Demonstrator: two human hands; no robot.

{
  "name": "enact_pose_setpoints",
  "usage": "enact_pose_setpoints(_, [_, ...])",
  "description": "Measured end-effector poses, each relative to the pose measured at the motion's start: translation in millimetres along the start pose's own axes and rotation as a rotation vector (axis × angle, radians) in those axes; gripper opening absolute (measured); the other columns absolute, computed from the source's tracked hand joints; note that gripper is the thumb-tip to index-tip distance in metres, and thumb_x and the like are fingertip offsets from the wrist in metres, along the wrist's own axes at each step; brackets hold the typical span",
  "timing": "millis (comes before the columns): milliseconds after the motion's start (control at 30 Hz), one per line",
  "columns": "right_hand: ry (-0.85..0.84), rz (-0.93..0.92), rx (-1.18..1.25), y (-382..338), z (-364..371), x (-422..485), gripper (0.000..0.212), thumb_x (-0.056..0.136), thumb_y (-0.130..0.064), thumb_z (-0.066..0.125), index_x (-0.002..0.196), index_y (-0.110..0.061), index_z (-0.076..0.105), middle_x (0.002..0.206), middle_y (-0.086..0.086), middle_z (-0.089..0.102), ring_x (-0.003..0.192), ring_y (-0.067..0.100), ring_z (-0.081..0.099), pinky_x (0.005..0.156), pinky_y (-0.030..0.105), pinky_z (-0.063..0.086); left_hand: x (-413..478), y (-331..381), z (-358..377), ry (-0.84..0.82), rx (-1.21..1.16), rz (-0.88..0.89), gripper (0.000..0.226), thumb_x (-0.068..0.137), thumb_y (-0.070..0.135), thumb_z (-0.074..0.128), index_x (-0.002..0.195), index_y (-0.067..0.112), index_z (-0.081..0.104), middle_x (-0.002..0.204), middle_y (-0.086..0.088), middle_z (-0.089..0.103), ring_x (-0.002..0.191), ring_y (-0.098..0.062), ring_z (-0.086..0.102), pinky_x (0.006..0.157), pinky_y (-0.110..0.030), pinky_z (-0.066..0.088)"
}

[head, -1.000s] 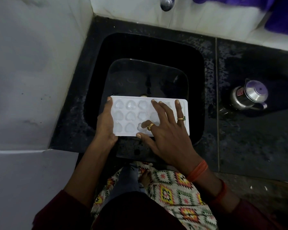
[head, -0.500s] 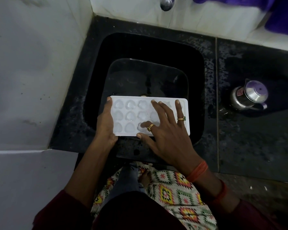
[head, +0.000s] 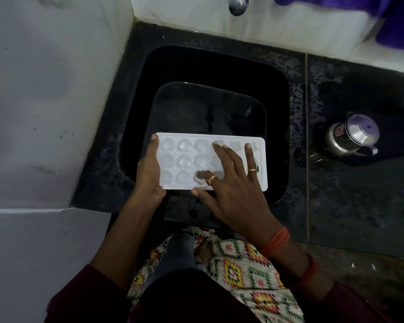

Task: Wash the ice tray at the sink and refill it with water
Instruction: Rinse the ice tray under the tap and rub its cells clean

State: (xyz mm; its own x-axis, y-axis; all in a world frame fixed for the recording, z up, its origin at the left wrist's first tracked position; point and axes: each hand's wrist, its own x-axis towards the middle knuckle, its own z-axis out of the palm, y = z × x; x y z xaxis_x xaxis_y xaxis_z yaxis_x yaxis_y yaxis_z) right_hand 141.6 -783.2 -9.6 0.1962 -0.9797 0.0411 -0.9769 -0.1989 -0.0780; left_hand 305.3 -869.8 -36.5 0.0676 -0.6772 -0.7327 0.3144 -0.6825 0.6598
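The white plastic heart-celled ice tray [head: 184,159], likely light, slick and slightly bendy, sits level over the black sink [head: 219,66] at the counter's left end, its left rim, probably the safest hold, clasped by the left hand [head: 148,173], while the right hand [head: 233,190] presses spread fingers on top.

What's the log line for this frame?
left hand: grips ice tray end | right hand: fingers spread on tray, index in cavity | tray: held over sink
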Motion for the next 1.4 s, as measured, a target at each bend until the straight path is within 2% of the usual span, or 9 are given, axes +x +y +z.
enact_pose_setpoints(100, [-0.009,0.009,0.006,-1.4,-0.7,-0.1,0.053,0.101,-0.065,0.033,0.121,-0.032,0.070,0.162,0.018,0.031,0.152,0.032,0.027,0.125,0.059,0.001,-0.3,-0.2,-0.3,-0.008,-0.010,-0.003,0.051,0.097,0.064,0.052,0.110,0.021,0.075,0.102,-0.006,0.080,0.093,-0.028,0.078,0.080,-0.047,0.062])
enact_pose_setpoints(267, [0.006,-0.002,0.011,-3.4,-3.5,2.5,0.056,0.101,-0.065,0.031,0.117,-0.030,0.073,0.161,0.016,0.033,0.151,0.031,0.029,0.124,0.059,0.003,0.9,-2.0,-1.2,-0.003,-0.021,-0.015,0.056,0.094,0.066,0.053,0.116,0.019,0.074,0.108,-0.009,0.079,0.099,-0.032,0.076,0.086,-0.052,0.060])
enact_pose_setpoints(433, [-0.026,-0.007,0.009,-5.4,-1.3,2.1,0.058,0.101,-0.066,0.030,0.120,-0.030,0.071,0.163,0.017,0.030,0.152,0.032,0.026,0.124,0.060,0.003,2.6,-1.8,-1.1,0.006,-0.025,-0.013,0.054,0.095,0.066,0.053,0.114,0.019,0.074,0.108,-0.009,0.079,0.097,-0.031,0.077,0.085,-0.051,0.061])
enact_pose_setpoints(733, [0.007,-0.005,0.038,-5.6,0.5,2.2,0.056,0.101,-0.065,0.035,0.118,-0.026,0.071,0.161,0.017,0.033,0.151,0.033,0.029,0.124,0.061,0.007,3.5,-2.0,-2.0,-0.015,-0.013,-0.015,0.056,0.094,0.067,0.053,0.114,0.020,0.074,0.108,-0.009,0.079,0.099,-0.033,0.076,0.090,-0.057,0.059])
enact_pose_setpoints(1167, [0.008,-0.013,0.028,-7.5,-1.0,0.3,0.060,0.101,-0.066,0.033,0.117,-0.023,0.072,0.160,0.017,0.036,0.151,0.031,0.030,0.125,0.059,0.004,3.7,-1.9,2.2,0.007,-0.026,-0.019,0.049,0.097,0.063,0.052,0.104,0.020,0.075,0.099,-0.007,0.080,0.091,-0.029,0.078,0.077,-0.047,0.062])
enact_pose_setpoints(1400, [-0.018,-0.002,0.042,-8.7,1.4,0.1,0.058,0.101,-0.065,0.034,0.118,-0.023,0.070,0.159,0.017,0.037,0.150,0.031,0.030,0.125,0.059,0.004,5.2,-1.7,0.4,0.003,-0.027,-0.010,0.051,0.097,0.065,0.051,0.110,0.021,0.074,0.101,-0.006,0.080,0.091,-0.028,0.078,0.073,-0.044,0.062])
